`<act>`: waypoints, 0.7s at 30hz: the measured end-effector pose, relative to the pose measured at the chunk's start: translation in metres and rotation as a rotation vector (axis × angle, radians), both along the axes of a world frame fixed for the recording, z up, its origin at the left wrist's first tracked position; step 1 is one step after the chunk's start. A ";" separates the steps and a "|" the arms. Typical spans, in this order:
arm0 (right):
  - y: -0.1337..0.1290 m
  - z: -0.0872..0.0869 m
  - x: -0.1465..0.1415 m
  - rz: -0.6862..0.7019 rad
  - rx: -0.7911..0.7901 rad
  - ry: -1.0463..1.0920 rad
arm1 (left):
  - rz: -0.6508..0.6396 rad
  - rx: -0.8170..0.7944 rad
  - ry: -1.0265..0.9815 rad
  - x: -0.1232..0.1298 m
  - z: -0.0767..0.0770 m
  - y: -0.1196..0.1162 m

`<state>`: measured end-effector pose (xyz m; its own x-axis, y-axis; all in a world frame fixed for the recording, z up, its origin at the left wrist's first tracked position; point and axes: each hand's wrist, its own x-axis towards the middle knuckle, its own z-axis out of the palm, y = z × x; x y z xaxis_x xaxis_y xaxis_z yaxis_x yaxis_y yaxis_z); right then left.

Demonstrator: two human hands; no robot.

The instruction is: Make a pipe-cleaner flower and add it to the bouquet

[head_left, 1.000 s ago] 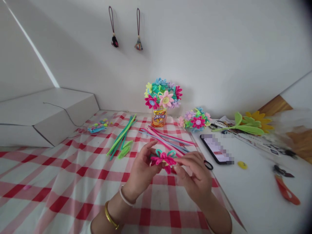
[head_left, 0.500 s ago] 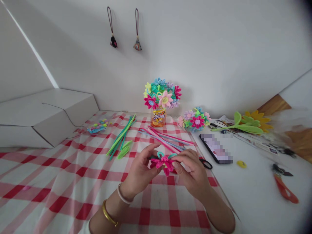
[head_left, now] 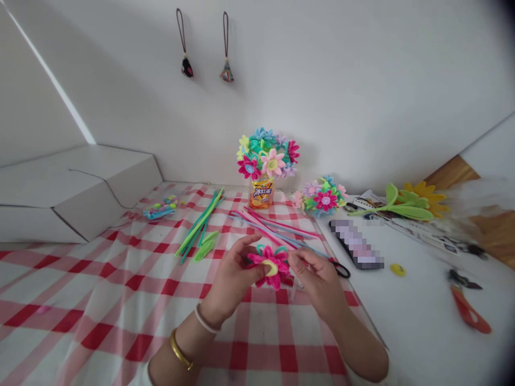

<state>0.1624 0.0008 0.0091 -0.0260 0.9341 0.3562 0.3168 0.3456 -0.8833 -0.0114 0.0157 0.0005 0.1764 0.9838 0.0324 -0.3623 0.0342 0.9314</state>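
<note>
Left hand (head_left: 230,284): fingers closed on pink flower (head_left: 275,280), thumb at its yellow centre (head_left: 272,266). Right hand (head_left: 325,284): fingertips nearly together at the flower's right edge, can't tell if gripping a petal. Flower sits between both sets of fingers, above checked cloth (head_left: 201,354). Pink and blue stems (head_left: 262,225) just beyond fingers; green stems (head_left: 200,224) farther left; phone (head_left: 356,245) right of right fingers, on desk (head_left: 418,321).
</note>
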 end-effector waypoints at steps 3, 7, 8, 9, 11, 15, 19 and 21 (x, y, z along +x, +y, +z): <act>0.000 -0.001 0.000 -0.054 0.039 -0.026 | 0.041 -0.135 -0.136 0.001 -0.001 0.002; 0.001 -0.004 -0.002 -0.094 0.176 -0.208 | 0.062 -0.195 -0.191 0.003 0.001 0.001; 0.001 -0.005 -0.003 -0.107 0.214 -0.247 | 0.065 -0.201 -0.187 0.003 0.001 0.000; 0.001 -0.006 -0.004 -0.123 0.246 -0.281 | 0.065 -0.207 -0.180 0.004 0.002 -0.001; 0.001 -0.008 -0.006 -0.151 0.288 -0.331 | 0.051 -0.222 -0.165 0.005 0.001 -0.003; 0.000 -0.006 -0.009 -0.160 0.301 -0.371 | 0.020 -0.233 -0.141 0.006 -0.001 -0.004; -0.001 -0.004 -0.011 -0.163 0.331 -0.405 | 0.045 -0.193 -0.084 0.007 -0.006 -0.004; -0.001 -0.005 -0.013 -0.171 0.393 -0.449 | 0.063 -0.162 -0.055 0.009 -0.009 -0.004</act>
<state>0.1494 -0.0003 0.0037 -0.1146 0.7395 0.6633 0.7080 0.5292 -0.4676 -0.0026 0.0122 -0.0082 0.1165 0.9859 -0.1197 -0.4183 0.1580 0.8945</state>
